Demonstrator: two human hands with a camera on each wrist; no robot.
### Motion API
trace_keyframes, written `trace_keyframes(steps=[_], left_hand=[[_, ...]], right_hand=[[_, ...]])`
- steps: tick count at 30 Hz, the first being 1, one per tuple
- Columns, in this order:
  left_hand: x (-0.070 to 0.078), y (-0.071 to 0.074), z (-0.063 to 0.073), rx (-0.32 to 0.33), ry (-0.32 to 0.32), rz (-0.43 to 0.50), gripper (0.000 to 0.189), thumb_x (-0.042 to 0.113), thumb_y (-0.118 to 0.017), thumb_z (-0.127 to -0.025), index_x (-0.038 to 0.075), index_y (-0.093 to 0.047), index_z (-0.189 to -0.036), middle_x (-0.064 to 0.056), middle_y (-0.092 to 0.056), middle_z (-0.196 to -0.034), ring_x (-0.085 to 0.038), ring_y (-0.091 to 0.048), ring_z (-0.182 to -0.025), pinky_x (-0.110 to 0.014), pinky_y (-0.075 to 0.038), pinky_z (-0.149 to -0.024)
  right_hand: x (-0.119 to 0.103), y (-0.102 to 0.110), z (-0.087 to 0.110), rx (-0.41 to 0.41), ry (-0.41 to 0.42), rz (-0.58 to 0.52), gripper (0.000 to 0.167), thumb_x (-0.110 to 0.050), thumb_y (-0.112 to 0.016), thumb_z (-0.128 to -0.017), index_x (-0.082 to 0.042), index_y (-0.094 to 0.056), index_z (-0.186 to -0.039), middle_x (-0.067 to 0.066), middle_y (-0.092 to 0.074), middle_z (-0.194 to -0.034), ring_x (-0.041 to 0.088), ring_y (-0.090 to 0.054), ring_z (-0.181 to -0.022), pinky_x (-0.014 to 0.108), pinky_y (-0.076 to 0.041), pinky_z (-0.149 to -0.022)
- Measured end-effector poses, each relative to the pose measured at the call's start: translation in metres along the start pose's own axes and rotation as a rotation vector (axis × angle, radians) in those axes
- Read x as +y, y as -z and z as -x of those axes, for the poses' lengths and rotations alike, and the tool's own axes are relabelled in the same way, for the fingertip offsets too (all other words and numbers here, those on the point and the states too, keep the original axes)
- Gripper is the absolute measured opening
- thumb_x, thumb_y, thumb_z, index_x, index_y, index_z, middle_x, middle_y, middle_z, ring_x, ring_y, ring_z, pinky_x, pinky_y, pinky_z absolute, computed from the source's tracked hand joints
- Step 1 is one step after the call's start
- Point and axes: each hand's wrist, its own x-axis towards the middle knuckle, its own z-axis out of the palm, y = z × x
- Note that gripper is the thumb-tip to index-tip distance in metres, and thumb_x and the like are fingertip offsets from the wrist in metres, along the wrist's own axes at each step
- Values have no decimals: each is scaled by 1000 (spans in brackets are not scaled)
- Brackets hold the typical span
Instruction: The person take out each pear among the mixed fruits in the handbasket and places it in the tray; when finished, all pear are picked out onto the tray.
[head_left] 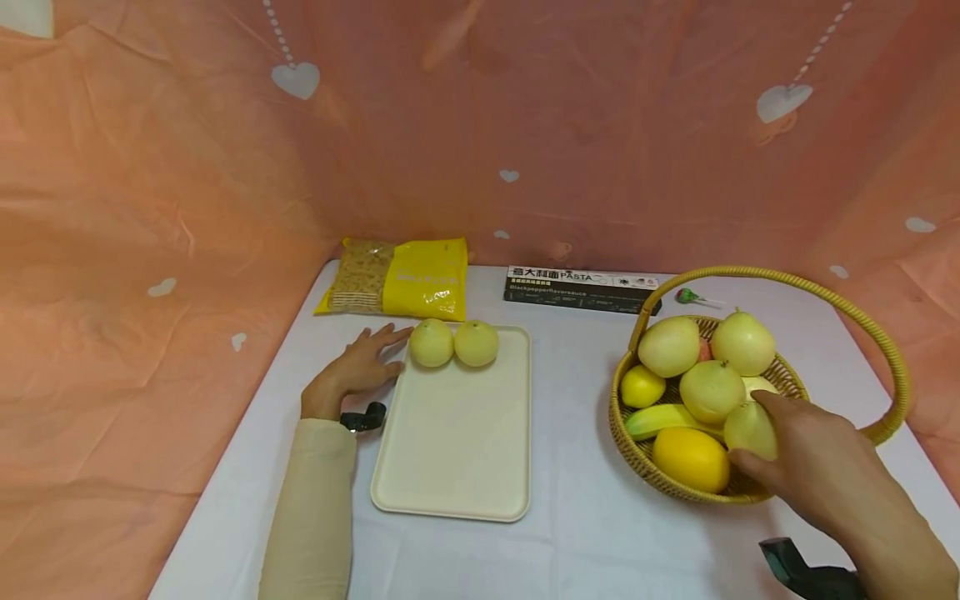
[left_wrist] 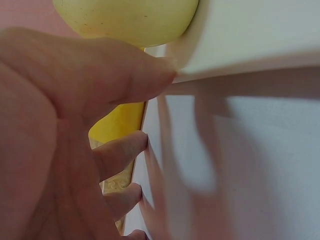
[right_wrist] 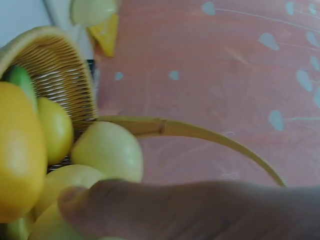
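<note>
Two pale green-yellow pears [head_left: 431,343] sit side by side at the far end of a cream tray [head_left: 453,442]. My left hand [head_left: 356,367] rests at the tray's far left edge, fingers spread; in the left wrist view its thumb [left_wrist: 125,75] touches the rim just below a pear [left_wrist: 130,20]. On the right, my right hand [head_left: 825,454] reaches into a wicker basket [head_left: 630,446] and grips a pear [head_left: 750,431] between thumb and fingers. Around it lie several more pears [head_left: 712,392], a lemon [head_left: 642,387], a greenish-yellow banana [head_left: 667,419] and a yellow mango-like fruit [head_left: 690,460].
Behind the tray lies a yellow pasta bag [head_left: 423,279]. A black-and-white pasta box [head_left: 581,289] lies at the back, with a small green-headed item [head_left: 686,296] beside it. The basket's tall handle [head_left: 832,296] arches over its far right side. A pink curtain [head_left: 480,125] hangs behind the table.
</note>
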Motion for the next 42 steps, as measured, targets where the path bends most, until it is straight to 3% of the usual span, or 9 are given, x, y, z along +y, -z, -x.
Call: trace_keyframes(steps=[3,7,10,13,14,18,22,29,42], left_hand=[[0,0,0,2,2,5,71,24,-62,-108,21,-35,-173,-22,-16,-183,-59,3,-167,-81,2,-129],[0,0,-1,4,-2,4,71,24,-62,-107,21,-35,-173,-23,-16,-183,-59,2,-166,-81,1,-129],[0,1,0,3,2,-2,72,25,-62,-107,21,-35,-173,-24,-16,-182,-60,2,-166,-82,1,-128],[0,1,0,2,14,0,72,25,-62,-107,22,-35,-173,-23,-16,-183,-58,3,-167,-82,1,-128],[0,1,0,2,14,0,72,25,-62,-107,22,-35,-173,-23,-16,-183,-59,3,-167,-82,1,-128],[0,1,0,1,15,1,71,25,-62,-107,22,-35,-173,-22,-16,-183,-58,3,-167,-81,1,-129],[1,1,-1,-2,15,0,71,25,-61,-108,22,-35,-173,-22,-16,-183,-58,3,-167,-81,1,-129],[1,0,0,5,1,17,71,24,-62,-106,20,-37,-173,-22,-17,-183,-58,3,-167,-82,1,-128],[1,-1,1,7,12,31,71,24,-63,-106,21,-38,-172,-20,-17,-183,-56,3,-168,-83,0,-128]], right_hand=[[-1,4,4,61,5,-34,77,-33,-96,-80,10,-62,-135,32,-74,-107,38,-64,-82,46,-51,-67],[-6,7,7,182,41,-96,83,-33,-99,-78,6,-63,-141,39,-70,-126,53,-67,-101,65,-58,-78],[-11,11,7,278,91,-152,85,-35,-101,-76,-1,-65,-144,37,-69,-133,56,-66,-114,36,-60,-96],[-22,14,4,343,149,-222,83,-34,-103,-75,-8,-67,-146,31,-72,-134,50,-68,-114,-1,-39,-93],[-26,14,3,362,175,-245,83,-33,-103,-74,-11,-68,-146,27,-73,-134,45,-69,-112,-7,-29,-88],[-44,14,-7,400,260,-333,83,-22,-105,-72,-19,-70,-147,13,-75,-137,10,-67,-113,-7,-36,-93],[-59,11,-18,400,308,-375,85,-17,-105,-71,-22,-69,-148,5,-75,-139,-7,-59,-114,-4,-39,-96],[-82,7,-37,341,406,-460,81,-17,-103,-76,-19,-67,-149,3,-73,-142,14,-68,-115,0,-45,-98],[-113,-9,-66,273,485,-618,78,-13,-100,-80,-16,-66,-150,4,-73,-142,18,-72,-115,9,-54,-98]])
